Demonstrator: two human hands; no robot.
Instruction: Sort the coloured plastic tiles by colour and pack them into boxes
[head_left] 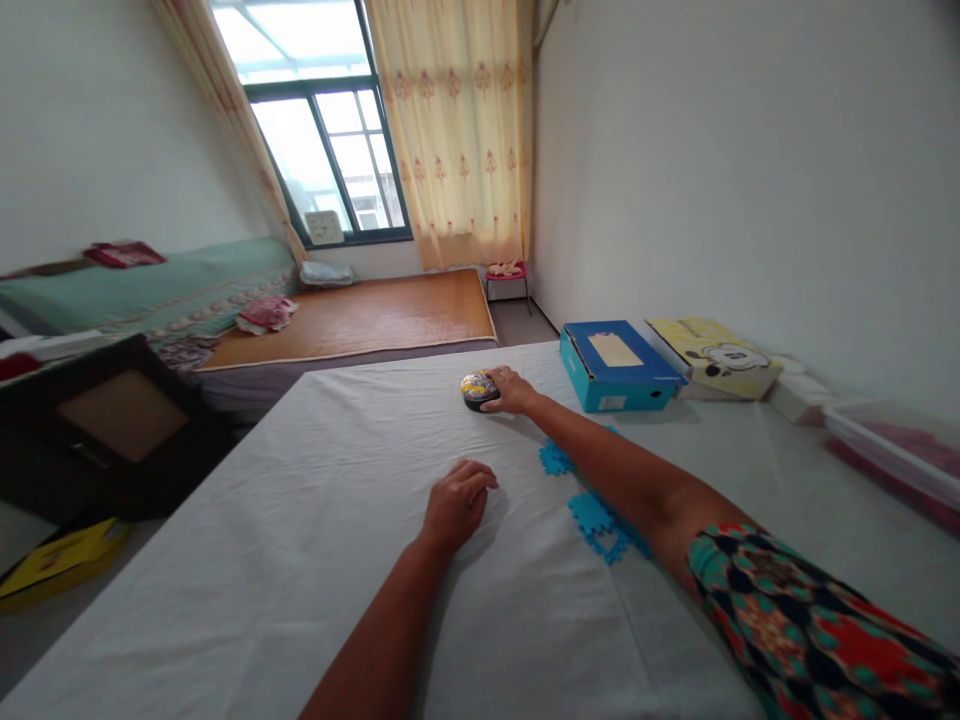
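Note:
Near the table's far edge, my right hand (511,391) is closed on the right side of a round tin (478,390) with a yellow, grey and white patterned top and a dark side. The tin seems to rest on the white cloth. Nearer to me, my left hand (456,505) lies on the cloth with its fingers loosely bent and slightly apart, nothing visible in it. Blue foam puzzle pieces (592,512) with toothed edges lie beside and partly under my right forearm, which hides some of them. Another blue piece (555,458) is farther back.
Along the table's right side stand a blue box (619,362), a yellow cartoon box (716,358), a white block-like object (801,392) and a clear plastic container (896,440) with something red. Beyond the white-covered table (300,500) is a bed (397,310). A dark cabinet (112,420) stands left.

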